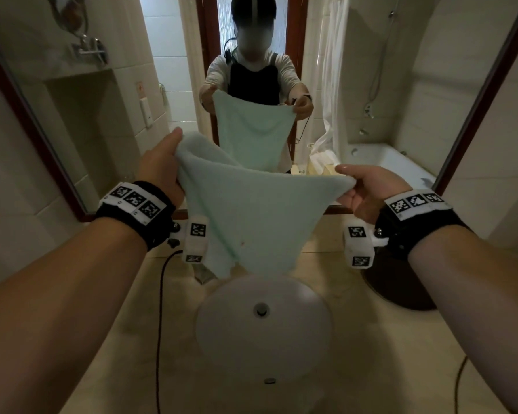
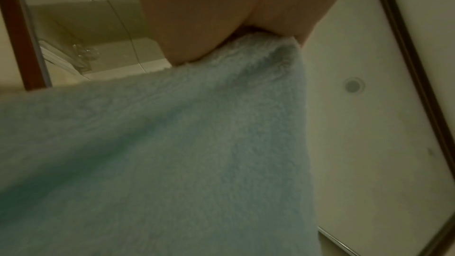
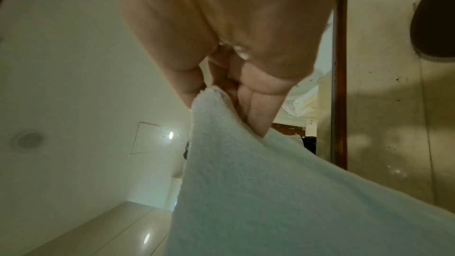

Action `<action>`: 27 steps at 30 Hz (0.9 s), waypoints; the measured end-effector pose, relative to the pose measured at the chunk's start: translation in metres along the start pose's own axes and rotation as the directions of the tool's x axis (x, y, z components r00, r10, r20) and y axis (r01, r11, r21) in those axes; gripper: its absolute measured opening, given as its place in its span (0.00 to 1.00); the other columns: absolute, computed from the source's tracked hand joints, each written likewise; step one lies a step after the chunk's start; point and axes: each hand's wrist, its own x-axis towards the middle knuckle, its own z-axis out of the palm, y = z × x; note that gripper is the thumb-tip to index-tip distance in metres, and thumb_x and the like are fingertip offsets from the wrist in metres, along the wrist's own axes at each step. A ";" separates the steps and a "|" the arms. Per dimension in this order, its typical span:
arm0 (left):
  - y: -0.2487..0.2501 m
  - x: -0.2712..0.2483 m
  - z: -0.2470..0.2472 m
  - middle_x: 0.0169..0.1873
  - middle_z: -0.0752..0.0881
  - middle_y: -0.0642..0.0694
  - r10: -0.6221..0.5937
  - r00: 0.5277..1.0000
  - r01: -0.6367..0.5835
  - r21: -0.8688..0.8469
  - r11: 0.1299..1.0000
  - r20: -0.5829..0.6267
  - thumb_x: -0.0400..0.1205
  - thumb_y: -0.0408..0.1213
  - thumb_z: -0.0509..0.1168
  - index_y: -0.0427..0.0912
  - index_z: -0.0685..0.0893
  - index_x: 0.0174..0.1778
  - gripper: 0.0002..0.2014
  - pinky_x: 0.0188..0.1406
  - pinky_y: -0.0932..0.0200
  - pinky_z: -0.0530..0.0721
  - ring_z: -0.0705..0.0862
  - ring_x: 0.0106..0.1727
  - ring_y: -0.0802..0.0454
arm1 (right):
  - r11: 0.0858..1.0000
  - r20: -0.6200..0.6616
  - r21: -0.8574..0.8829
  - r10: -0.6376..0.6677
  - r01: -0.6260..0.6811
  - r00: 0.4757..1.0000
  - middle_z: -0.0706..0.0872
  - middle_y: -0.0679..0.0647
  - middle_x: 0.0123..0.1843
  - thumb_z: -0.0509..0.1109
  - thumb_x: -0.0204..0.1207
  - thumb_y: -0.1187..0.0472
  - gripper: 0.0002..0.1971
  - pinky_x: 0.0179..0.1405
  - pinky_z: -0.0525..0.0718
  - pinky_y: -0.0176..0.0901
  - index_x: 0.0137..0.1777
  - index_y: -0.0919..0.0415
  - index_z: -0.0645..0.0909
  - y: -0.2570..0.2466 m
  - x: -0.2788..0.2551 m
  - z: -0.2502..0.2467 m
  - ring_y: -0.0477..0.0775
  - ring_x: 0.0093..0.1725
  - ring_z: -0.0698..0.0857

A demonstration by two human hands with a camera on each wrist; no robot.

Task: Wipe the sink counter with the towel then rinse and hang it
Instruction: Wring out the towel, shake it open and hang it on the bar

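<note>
A pale mint-green towel [image 1: 251, 210] hangs spread in the air above the white round sink basin [image 1: 263, 336]. My left hand [image 1: 165, 165] pinches its upper left corner. My right hand [image 1: 359, 186] pinches the upper right corner at about the same height. The towel's lower tip dangles just over the basin's back rim. In the left wrist view the towel [image 2: 172, 153] fills the frame below my left hand [image 2: 221, 32]. In the right wrist view my right hand's fingers [image 3: 258, 108] clamp the towel [image 3: 258, 192] edge.
The beige counter [image 1: 102, 339] surrounds the basin. A dark round object [image 1: 401, 282] sits at the counter's right back. The framed mirror [image 1: 102, 115] rises straight behind, reflecting me and the bathtub. A black cable [image 1: 160, 324] runs down from my left wrist.
</note>
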 end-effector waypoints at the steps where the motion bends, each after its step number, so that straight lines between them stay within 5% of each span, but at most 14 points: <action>1: 0.001 0.000 0.001 0.62 0.87 0.44 0.021 1.000 -0.021 0.017 1.000 -0.022 0.81 0.51 0.72 0.46 0.84 0.59 0.15 0.65 0.46 0.85 0.86 0.62 0.46 | 0.999 -0.038 -0.001 -0.051 0.051 0.998 0.90 0.62 0.48 0.73 0.75 0.71 0.18 0.38 0.91 0.46 0.65 0.72 0.82 -0.003 0.003 -0.001 0.54 0.38 0.90; 5: 0.004 0.003 0.000 0.57 0.87 0.43 0.073 0.997 -0.072 0.039 0.997 -0.037 0.78 0.40 0.76 0.40 0.86 0.58 0.15 0.58 0.46 0.89 0.87 0.58 0.44 | 0.936 -0.057 -0.155 -0.328 0.316 0.943 0.92 0.57 0.46 0.71 0.76 0.69 0.11 0.34 0.87 0.40 0.56 0.62 0.89 -0.020 0.002 0.000 0.53 0.40 0.91; 8: 0.003 0.015 -0.008 0.50 0.83 0.40 0.090 0.996 -0.090 0.125 0.988 0.003 0.70 0.40 0.79 0.31 0.83 0.53 0.22 0.62 0.40 0.88 0.84 0.54 0.40 | 0.814 -0.004 -0.329 -0.508 0.479 0.861 0.92 0.58 0.50 0.71 0.76 0.69 0.10 0.43 0.89 0.42 0.52 0.57 0.90 -0.032 0.000 0.002 0.55 0.46 0.91; 10: 0.003 0.015 -0.007 0.45 0.79 0.42 0.101 0.995 -0.103 0.144 0.984 0.017 0.67 0.35 0.78 0.36 0.80 0.46 0.17 0.49 0.46 0.91 0.81 0.51 0.40 | 0.703 0.040 -0.437 -0.608 0.561 0.793 0.92 0.58 0.51 0.73 0.74 0.68 0.10 0.47 0.90 0.43 0.49 0.53 0.91 -0.042 -0.001 0.002 0.53 0.48 0.91; 12: 0.004 0.012 -0.002 0.53 0.80 0.44 0.115 0.993 -0.116 0.094 0.989 0.014 0.70 0.31 0.76 0.38 0.80 0.63 0.25 0.45 0.50 0.91 0.82 0.57 0.41 | 0.626 0.061 -0.499 -0.665 0.600 0.744 0.91 0.56 0.48 0.76 0.71 0.66 0.10 0.46 0.88 0.40 0.49 0.51 0.91 -0.051 -0.001 0.003 0.50 0.45 0.90; 15: 0.005 0.006 0.005 0.71 0.78 0.42 0.111 0.991 -0.117 0.072 0.991 0.076 0.79 0.28 0.71 0.48 0.67 0.84 0.37 0.64 0.46 0.88 0.83 0.67 0.41 | 0.534 0.058 -0.596 -0.716 0.600 0.696 0.90 0.49 0.43 0.78 0.67 0.64 0.14 0.48 0.89 0.43 0.51 0.49 0.90 -0.065 -0.001 -0.001 0.47 0.43 0.89; 22: 0.011 -0.008 0.031 0.64 0.86 0.52 0.009 0.930 -0.094 0.213 0.973 0.366 0.76 0.16 0.71 0.51 0.62 0.86 0.46 0.55 0.44 0.91 0.88 0.62 0.46 | 0.389 0.085 -0.802 -0.676 0.453 0.732 0.89 0.49 0.54 0.75 0.57 0.64 0.29 0.56 0.90 0.58 0.61 0.44 0.85 -0.089 -0.013 -0.019 0.54 0.52 0.90; 27: 0.009 -0.013 0.053 0.61 0.86 0.38 0.060 0.937 -0.168 0.296 0.940 0.344 0.75 0.19 0.73 0.37 0.79 0.75 0.30 0.55 0.60 0.88 0.88 0.58 0.46 | 0.127 0.159 -0.946 -0.620 0.297 0.769 0.85 0.51 0.64 0.77 0.69 0.65 0.24 0.63 0.80 0.44 0.65 0.46 0.84 -0.103 -0.024 -0.034 0.52 0.58 0.83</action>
